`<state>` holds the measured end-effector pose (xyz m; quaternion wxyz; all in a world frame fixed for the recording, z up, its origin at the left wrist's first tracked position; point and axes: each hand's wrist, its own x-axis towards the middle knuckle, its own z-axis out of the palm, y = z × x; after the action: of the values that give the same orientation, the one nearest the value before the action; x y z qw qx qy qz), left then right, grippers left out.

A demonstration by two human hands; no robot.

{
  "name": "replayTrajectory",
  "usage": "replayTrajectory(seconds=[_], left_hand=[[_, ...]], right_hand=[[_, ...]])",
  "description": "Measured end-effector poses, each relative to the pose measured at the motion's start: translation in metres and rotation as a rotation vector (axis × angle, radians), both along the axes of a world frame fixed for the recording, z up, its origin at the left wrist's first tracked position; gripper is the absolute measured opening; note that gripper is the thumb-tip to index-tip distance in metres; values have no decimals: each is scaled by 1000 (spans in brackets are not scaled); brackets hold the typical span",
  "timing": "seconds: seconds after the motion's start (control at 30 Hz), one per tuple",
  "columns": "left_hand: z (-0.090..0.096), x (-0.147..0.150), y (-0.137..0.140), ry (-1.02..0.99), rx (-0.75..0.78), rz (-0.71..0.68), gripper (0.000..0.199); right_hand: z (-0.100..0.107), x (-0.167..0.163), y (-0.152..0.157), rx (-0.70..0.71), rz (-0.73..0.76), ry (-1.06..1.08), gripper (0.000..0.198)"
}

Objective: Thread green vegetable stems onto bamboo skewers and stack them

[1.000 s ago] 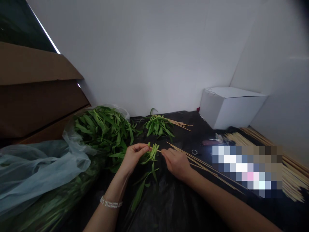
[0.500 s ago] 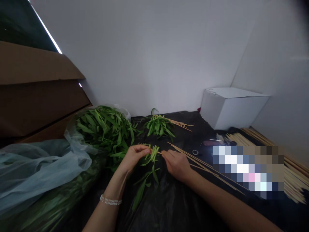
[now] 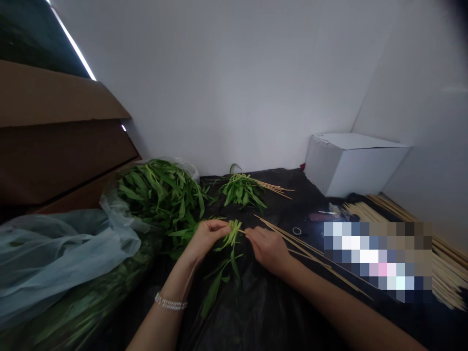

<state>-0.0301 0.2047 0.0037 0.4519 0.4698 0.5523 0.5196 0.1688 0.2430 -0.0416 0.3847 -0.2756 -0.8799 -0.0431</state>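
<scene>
Several light-green leafy stems [image 3: 233, 233] sit side by side across a thin bamboo skewer [image 3: 242, 231], their leaves [image 3: 211, 292] hanging toward me. At the left of this row, my left hand [image 3: 204, 239] is closed in a pinch, thumb and fingers against the stems. My right hand [image 3: 268, 247] is closed around the skewer's right part; most of the skewer is hidden by the fingers. Just beyond lies a finished-looking bunch of greens on skewers [image 3: 243, 190]. Loose bamboo skewers [image 3: 300, 243] lie beside and under my right forearm.
A plastic bag [image 3: 66, 253] and a heap of leafy greens [image 3: 161, 187] occupy the left, near a cardboard box [image 3: 62, 156]. On the right are a white box [image 3: 351, 165], piled bamboo sticks [image 3: 449, 273], a small ring [image 3: 297, 231] and a blurred-out patch. Black sheeting [image 3: 263, 312] covers the surface.
My left fingertips have shifted slightly right, closer against the stems on the skewer. The right hand holds nearly the same place, and the view has moved only slightly.
</scene>
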Motion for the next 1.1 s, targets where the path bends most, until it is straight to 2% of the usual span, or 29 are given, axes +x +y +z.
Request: replayTrajectory(seconds=[0.2, 0.27, 0.33, 0.4, 0.5, 0.57, 0.8, 0.97, 1.1], left_hand=[[7, -10, 0, -3, 61, 54, 37], [8, -16, 1, -66, 103, 100, 43], [8, -18, 2, -34, 135, 125, 41], [4, -18, 3, 125, 136, 64, 33], [-5, -16, 2, 381, 92, -161, 20], [-10, -16, 1, 500, 90, -254, 17], [-20, -17, 6, 1026, 168, -220, 11], [-29, -8, 7, 1182, 164, -153, 11], [-33, -5, 6, 1208, 167, -151, 8]], right_hand=[[6, 4, 0, -11, 66, 51, 23], [10, 6, -2, 17, 108, 67, 21], [14, 7, -4, 68, 130, 74, 21], [18, 8, -5, 116, 141, 54, 22], [20, 8, -9, 186, 190, -34, 21], [18, 6, -12, 234, 239, -97, 21], [9, -2, -22, 312, 341, -191, 16], [9, -2, -23, 325, 357, -203, 15], [9, -3, -23, 326, 343, -200, 15]])
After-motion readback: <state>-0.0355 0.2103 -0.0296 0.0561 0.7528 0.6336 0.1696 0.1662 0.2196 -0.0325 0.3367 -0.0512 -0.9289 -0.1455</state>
